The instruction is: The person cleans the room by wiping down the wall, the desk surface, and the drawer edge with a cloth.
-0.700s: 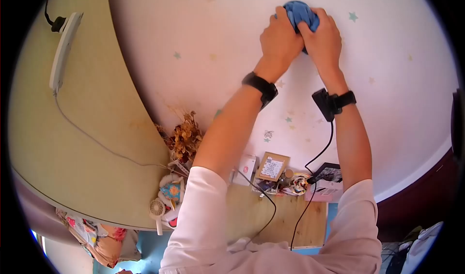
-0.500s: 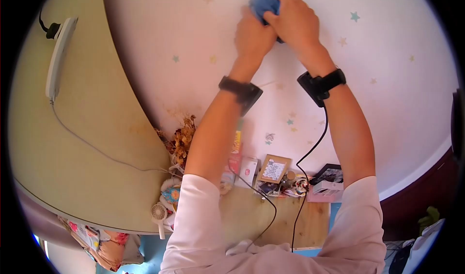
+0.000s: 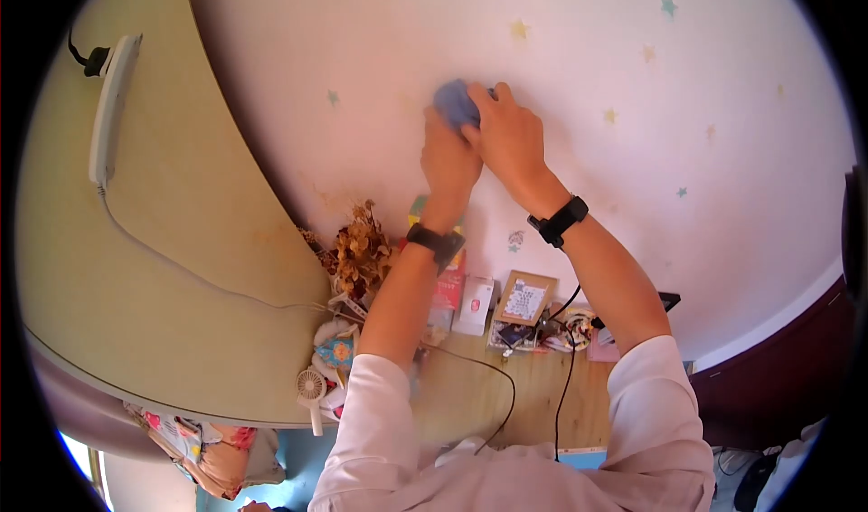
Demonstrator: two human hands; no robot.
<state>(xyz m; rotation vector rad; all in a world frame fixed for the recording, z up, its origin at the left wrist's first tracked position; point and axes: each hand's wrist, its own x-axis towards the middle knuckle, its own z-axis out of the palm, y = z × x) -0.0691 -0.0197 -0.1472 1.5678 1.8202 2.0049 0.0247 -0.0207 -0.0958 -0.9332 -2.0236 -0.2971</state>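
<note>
A bunched blue cloth (image 3: 455, 105) is up in front of the white wall with star stickers. My left hand (image 3: 449, 159) is closed on it from below, its fingers mostly hidden. From the right, my right hand (image 3: 511, 141) grips the same cloth, thumb at its lower edge and fingers curled over the side. A small dark patch shows between the right fingers; I cannot make out what it is. Black straps with dark boxes circle both wrists, and a cable runs down from the right one.
Below stands a wooden tabletop (image 3: 542, 394) with a framed card (image 3: 525, 298), a white box (image 3: 474, 305) and small items along the wall. Dried flowers (image 3: 360, 251) and a small fan (image 3: 311, 385) stand to the left. A power strip (image 3: 113, 109) lies on the pale green panel.
Both hands have moved down and slightly left along the wall with the blue cloth. The view has shifted a little, showing more of the tabletop items between the arms.
</note>
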